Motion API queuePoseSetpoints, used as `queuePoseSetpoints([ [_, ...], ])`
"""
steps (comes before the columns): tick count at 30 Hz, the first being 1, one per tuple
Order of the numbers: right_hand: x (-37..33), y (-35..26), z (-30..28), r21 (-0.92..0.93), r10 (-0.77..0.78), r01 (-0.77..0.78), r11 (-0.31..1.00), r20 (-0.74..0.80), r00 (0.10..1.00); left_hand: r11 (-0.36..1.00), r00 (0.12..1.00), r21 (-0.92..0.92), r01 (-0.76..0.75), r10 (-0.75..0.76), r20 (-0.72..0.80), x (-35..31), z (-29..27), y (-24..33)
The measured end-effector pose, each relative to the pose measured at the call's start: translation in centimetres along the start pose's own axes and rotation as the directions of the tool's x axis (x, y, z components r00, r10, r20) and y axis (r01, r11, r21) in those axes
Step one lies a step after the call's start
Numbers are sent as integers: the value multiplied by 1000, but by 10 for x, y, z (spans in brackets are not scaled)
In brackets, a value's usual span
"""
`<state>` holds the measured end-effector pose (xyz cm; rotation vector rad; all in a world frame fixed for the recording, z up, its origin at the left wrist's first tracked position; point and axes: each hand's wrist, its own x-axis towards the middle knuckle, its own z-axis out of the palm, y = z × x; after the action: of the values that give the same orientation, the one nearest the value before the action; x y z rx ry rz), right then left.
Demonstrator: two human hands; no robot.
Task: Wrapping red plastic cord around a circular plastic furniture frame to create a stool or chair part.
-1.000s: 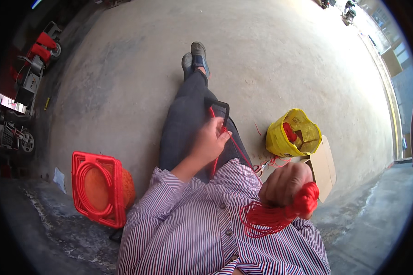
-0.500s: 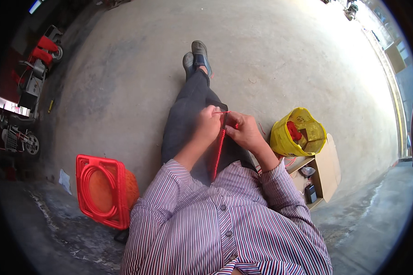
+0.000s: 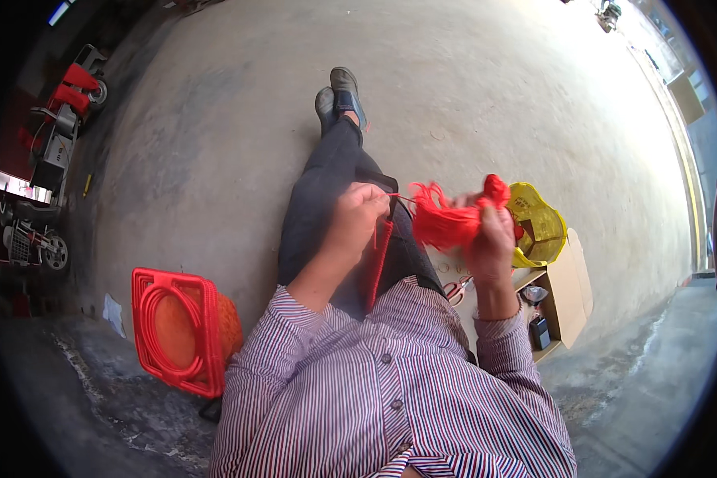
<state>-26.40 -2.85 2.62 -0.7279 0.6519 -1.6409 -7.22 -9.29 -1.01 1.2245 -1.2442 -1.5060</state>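
Over my lap lies a dark frame (image 3: 388,184), one side of it wound tightly with red yarn (image 3: 382,259). My left hand (image 3: 362,209) is closed at the frame's corner, pinching a red strand that runs off to the right. To the right, my right hand (image 3: 494,241) grips a loose bundle of red yarn (image 3: 446,221), held up in front of the yellow bag (image 3: 540,209). Motion blurs the bundle and the fingers. A pair of scissors (image 3: 456,290) shows beside my right thigh.
Several red-wound frames (image 3: 139,334) lean against an orange round thing (image 3: 229,327) on my left. An open cardboard box (image 3: 575,275) with a small black object (image 3: 540,333) stands at my right. Scooters (image 3: 54,151) are parked far left on the concrete floor (image 3: 239,103).
My right hand has left the frame and moved right, and now holds the red yarn bundle up by the yellow bag. The scissors have come into sight. My left hand stays at the frame.
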Motion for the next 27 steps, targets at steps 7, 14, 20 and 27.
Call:
queuePoseSetpoints([
  [7,-81,-40,-20,-52,388,-387,921,18,921,876,889,-186,445,-407,211,11,-7,-7],
  [14,-84,-19,-75,-357,350,-407,841,-216,911,887,917,-241,393,-360,170,5,2,-9],
  [20,-53,18,-40,-70,380,-385,920,-74,922,565,747,527,-635,623,232,-59,19,18],
  [27,-25,28,-23,-492,491,-371,788,139,860,975,920,-74,-207,220,323,-55,10,23],
])
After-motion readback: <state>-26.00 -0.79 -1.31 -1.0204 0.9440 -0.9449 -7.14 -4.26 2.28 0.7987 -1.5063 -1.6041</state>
